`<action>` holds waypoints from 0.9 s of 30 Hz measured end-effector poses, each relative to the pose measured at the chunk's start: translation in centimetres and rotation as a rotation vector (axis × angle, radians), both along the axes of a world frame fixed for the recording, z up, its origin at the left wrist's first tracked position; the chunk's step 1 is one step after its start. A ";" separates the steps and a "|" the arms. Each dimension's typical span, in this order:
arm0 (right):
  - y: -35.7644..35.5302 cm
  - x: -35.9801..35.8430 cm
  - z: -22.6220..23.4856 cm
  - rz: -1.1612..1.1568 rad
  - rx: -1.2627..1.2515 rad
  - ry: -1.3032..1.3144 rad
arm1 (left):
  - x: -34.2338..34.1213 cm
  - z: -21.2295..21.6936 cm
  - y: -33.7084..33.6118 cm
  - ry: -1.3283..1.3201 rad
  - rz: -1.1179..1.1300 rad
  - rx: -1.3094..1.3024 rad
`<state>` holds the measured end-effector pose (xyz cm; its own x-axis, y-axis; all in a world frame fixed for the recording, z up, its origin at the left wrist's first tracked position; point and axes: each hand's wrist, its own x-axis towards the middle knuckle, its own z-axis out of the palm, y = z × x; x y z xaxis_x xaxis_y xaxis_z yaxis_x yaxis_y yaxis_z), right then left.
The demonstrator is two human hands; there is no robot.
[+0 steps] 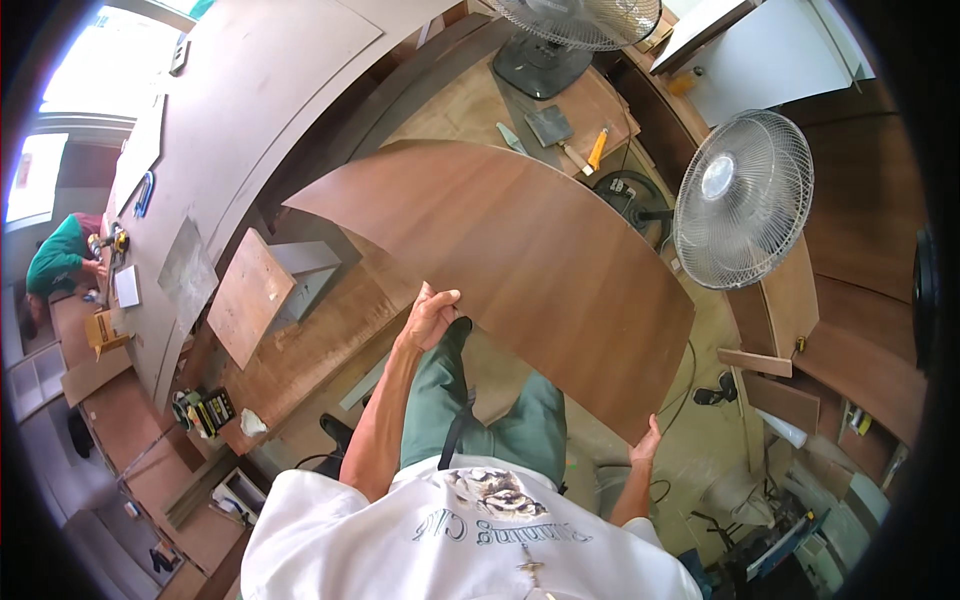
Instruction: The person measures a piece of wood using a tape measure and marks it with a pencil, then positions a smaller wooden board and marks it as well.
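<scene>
- A large brown wood-veneer panel (520,250) was held out in front of the person, above the floor, running from upper left to lower right across the view.
- The left hand (432,315) gripped the near long edge of the panel, fingers (443,296) curled over the top face and thumb at the edge; the hand was closed on the panel.
- The right hand (648,443) supported the lower right corner of the panel from beneath; its fingers were hidden behind the panel, so whether they were curled or spread could not be told.
- The person wore a white T-shirt (450,535) and green trousers (470,410); both forearms entered from the lower edge.
- A white pedestal fan (742,200) stood just beyond the right end of the panel; a second fan (575,25) stood on a dark base at the top of the view.
- An orange-handled tool (595,150) and a dark square pad (548,125) lay on a board behind the far edge of the panel.
- A small brown plywood square (250,297) leaned at an angle to the left of the panel, beside a grey block (305,270).
- A long workbench (230,110) covered with pale sheets ran along the left side.
- A yellow-and-black power tool (205,410) rested on a low board near the lower left.
- Another person in a green top (58,255) was bent over work at the far left, well apart from the panel.
</scene>
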<state>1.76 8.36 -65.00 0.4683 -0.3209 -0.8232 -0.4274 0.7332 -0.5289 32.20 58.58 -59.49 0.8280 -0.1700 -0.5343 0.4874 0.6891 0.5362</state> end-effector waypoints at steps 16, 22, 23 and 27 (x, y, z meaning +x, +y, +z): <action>10.8 4.0 -10.3 -0.137 -0.061 0.003 | 7.8 -12.0 8.3 -0.069 -0.176 -0.005; 11.1 4.9 -13.0 -0.192 -0.084 -0.076 | 9.0 -13.7 9.1 -0.114 -0.178 -0.072; 10.9 5.0 -13.2 -0.203 -0.095 -0.077 | 9.1 -14.2 9.1 -0.120 -0.164 -0.085; 9.7 5.9 -13.6 -0.246 -0.120 -0.084 | 9.4 -16.6 8.7 -0.171 -0.154 -0.139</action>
